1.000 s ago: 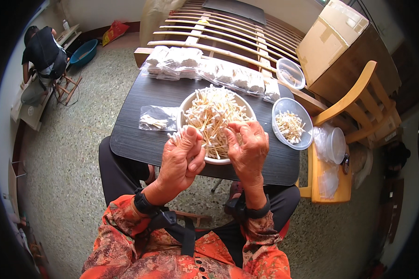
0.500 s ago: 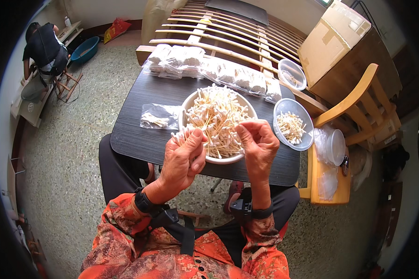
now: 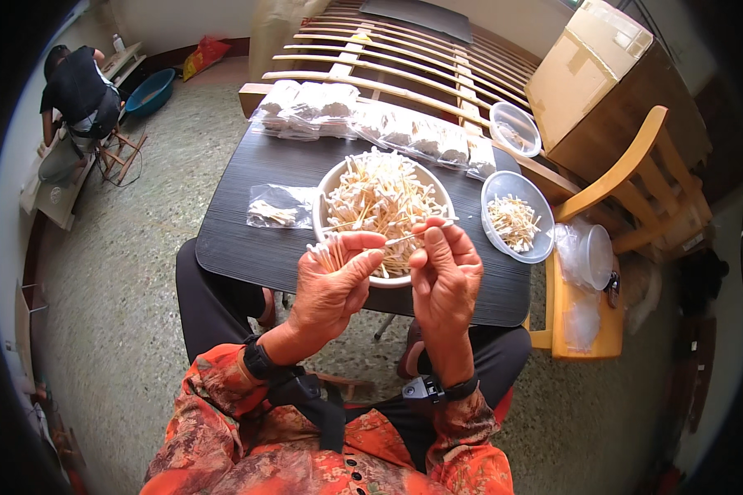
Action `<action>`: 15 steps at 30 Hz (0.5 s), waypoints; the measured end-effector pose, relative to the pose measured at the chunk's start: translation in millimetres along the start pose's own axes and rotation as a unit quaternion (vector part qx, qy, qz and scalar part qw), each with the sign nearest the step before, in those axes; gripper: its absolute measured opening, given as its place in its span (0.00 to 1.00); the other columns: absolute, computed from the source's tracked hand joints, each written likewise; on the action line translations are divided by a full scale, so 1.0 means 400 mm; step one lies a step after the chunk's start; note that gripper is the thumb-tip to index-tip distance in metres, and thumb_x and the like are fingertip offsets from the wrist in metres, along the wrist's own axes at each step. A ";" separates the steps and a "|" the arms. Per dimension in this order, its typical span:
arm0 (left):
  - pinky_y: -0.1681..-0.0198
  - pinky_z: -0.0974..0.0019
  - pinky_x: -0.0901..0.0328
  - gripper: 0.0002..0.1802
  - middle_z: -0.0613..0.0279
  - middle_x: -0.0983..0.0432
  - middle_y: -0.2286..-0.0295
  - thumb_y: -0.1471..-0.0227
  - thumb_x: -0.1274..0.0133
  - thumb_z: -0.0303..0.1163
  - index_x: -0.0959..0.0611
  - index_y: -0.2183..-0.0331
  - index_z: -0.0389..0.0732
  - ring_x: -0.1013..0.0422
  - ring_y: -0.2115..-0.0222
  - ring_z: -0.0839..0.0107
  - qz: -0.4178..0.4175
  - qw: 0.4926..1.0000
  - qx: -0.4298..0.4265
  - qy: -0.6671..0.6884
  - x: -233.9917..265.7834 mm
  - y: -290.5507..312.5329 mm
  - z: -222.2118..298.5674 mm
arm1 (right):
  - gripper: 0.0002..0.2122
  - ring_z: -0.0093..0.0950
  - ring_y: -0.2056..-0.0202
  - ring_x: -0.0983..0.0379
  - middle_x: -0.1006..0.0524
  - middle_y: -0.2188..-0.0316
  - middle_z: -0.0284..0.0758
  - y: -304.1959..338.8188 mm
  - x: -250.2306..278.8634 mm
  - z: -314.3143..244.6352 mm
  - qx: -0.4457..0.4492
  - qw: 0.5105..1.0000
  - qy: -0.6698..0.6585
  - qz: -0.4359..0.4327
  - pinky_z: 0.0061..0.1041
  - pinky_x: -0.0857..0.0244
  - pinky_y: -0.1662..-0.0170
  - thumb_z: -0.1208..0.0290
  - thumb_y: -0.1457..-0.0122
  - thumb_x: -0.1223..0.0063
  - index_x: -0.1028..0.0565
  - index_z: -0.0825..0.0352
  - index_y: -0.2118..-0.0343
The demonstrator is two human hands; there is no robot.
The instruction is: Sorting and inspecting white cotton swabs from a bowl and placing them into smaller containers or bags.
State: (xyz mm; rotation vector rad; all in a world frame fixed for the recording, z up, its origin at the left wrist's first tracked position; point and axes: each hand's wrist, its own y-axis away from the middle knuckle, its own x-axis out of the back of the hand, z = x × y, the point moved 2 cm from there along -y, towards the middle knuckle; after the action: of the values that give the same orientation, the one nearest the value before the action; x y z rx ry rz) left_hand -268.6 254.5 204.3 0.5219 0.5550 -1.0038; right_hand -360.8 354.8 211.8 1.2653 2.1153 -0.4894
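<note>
A white bowl heaped with cotton swabs stands at the middle of the dark table. Over its near left rim, my left hand is closed around a small bunch of cotton swabs, their white tips showing above the fingers. My right hand pinches a single cotton swab between thumb and forefinger, over the bowl's near right side. That swab lies almost level and points toward my left hand. Left of the bowl is a clear plastic bag with a few swabs in it.
Filled clear packs line the table's far edge. A translucent bowl with fewer swabs sits at the right. Beyond are a wooden chair holding lids and bags, a cardboard box and a slatted frame. Another person sits far left.
My right hand has turned and now shows a swab held crosswise in its pinch. The fingers of my left hand have shifted, and its bunch of swabs shows more clearly.
</note>
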 end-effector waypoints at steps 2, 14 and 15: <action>0.92 0.80 0.54 0.12 0.73 0.36 0.88 0.50 0.48 0.25 0.25 0.61 0.33 0.48 0.94 0.86 0.006 1.000 0.000 0.004 -0.002 0.000 -0.009 | 0.06 0.16 0.84 0.31 0.24 0.73 0.35 0.014 -0.002 0.016 -0.027 0.999 -0.015 0.022 0.10 0.48 0.89 0.76 0.45 0.49 0.28 0.71 0.65; 0.91 0.79 0.53 0.08 0.73 0.41 0.90 0.47 0.51 0.30 0.26 0.74 0.37 0.49 0.93 0.85 0.016 0.994 -0.106 -0.014 0.007 0.003 -0.015 | 0.06 0.13 0.91 0.43 0.35 0.91 0.26 0.054 -0.020 0.047 -0.045 0.999 0.018 0.004 0.13 0.51 0.89 0.73 0.43 0.51 0.28 0.68 0.74; 0.91 0.79 0.53 0.08 0.73 0.41 0.90 0.47 0.51 0.30 0.26 0.74 0.37 0.49 0.93 0.85 0.016 0.994 -0.105 -0.014 0.007 0.003 -0.012 | 0.06 0.14 0.91 0.43 0.34 0.91 0.27 0.059 -0.022 0.051 -0.050 0.999 0.013 0.011 0.13 0.50 0.89 0.73 0.43 0.51 0.27 0.69 0.74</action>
State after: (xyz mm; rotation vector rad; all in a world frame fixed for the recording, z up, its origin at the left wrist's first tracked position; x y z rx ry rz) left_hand -267.5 256.3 199.1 0.3286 0.6173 -0.9087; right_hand -330.4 348.1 202.8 1.2426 2.1168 -0.3548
